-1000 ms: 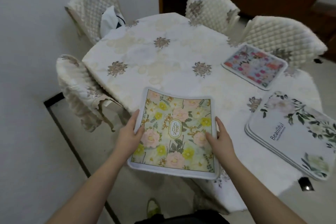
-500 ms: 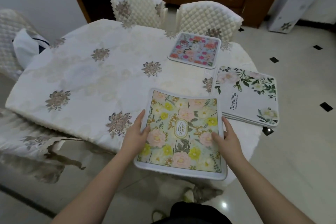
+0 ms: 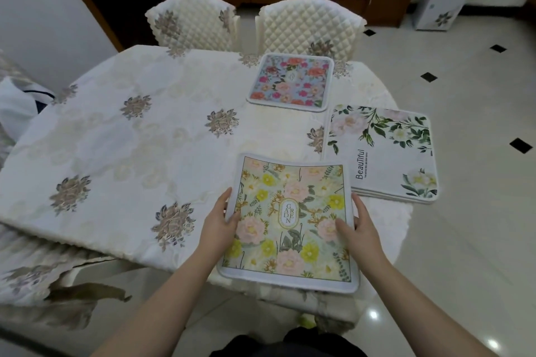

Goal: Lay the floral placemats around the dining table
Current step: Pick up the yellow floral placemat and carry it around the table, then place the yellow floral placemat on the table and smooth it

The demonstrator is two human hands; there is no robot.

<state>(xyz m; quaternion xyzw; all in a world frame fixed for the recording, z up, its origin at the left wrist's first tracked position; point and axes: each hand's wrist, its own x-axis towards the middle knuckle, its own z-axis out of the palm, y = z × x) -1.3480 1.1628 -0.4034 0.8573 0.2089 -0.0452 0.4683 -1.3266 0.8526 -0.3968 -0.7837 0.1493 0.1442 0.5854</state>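
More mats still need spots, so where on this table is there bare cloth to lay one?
The left half of the tablecloth lies bare, from the left chair down to the near edge. The right side is crowded: the pink-flowered mat, the white stack, and the yellow-flowered mat held by the left hand and right hand.

There is only one view, from a camera on the person's head. It looks forward and steeply down over the near right edge of the dining table (image 3: 121, 139). It stands close to this edge, so both forearms enter from the bottom. The far edge, two chairs (image 3: 307, 23) and the floor (image 3: 464, 211) at right are also visible.
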